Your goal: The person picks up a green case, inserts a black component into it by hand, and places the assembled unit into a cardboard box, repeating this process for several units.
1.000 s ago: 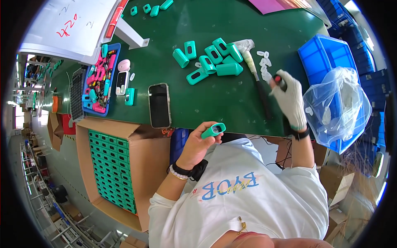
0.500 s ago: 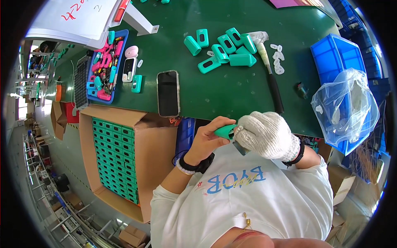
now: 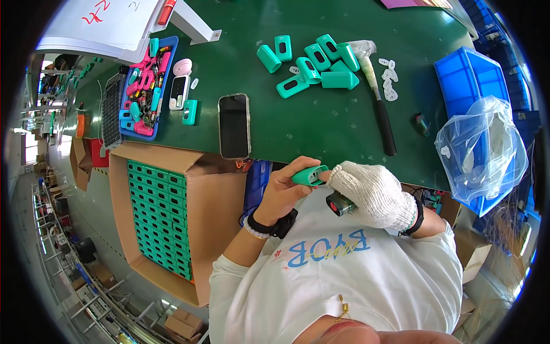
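My bare left hand grips a small teal plastic casing between thumb and fingers, its open end turned up toward me. In a white knit glove, my right hand is closed around a dark piece with a round end and a red centre. A bare fingertip of that hand meets the edge of the casing. Beyond the hands, several similar teal casings lie in a loose group on the green table. A hammer with a black handle and wrapped head lies beside them.
A phone lies near the table edge. To the left are a blue tray of pink and teal parts and a carton packed with teal casings. At right, a blue bin carries a clear plastic bag. White oval pieces lie by the hammer.
The casing in my left hand has tilted so its open end shows. My right hand has drawn slightly away, and the dark piece has turned to show its round end.
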Available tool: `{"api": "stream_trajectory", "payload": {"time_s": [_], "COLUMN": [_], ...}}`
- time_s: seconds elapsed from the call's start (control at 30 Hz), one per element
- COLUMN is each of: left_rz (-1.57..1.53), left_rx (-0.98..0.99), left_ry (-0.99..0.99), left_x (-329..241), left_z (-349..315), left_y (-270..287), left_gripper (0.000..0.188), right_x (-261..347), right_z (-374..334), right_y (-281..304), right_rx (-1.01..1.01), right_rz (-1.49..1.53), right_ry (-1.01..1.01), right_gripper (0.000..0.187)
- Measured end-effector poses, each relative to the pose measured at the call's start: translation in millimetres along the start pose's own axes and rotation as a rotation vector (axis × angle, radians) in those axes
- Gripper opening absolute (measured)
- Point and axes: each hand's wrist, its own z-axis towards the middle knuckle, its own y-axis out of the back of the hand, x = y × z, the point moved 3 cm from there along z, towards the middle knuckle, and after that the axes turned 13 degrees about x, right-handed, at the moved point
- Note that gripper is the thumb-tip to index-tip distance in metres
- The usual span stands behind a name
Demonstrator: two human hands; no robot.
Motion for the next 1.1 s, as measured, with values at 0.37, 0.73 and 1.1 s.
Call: {"api": "stream_trajectory", "payload": {"time_s": [0.37, 0.73, 1.1], "left_rz": [0.133, 0.24, 0.485], "left_rx": [0.049, 0.085, 0.057], "left_ry": [0.005, -0.009, 0.027], "left_x": [-4.3, -11.2, -33.0], "left_z": [-1.5, 3.6, -2.6], "left_y": [2.5, -3.9, -17.3], "left_gripper": [0.052, 0.049, 0.038], "right_x": [-7.0, -5.9, -2.5], "right_z": [-0.2, -2.7, 1.3], "right_y": [-2.0, 0.0, 20.9], "right_rx": [0.05, 0.083, 0.08], "right_rz": [0.326, 0.476, 0.041], "right_ry": [0.078, -0.025, -0.092], "right_gripper": [0.045, 0.044, 0.039]}}
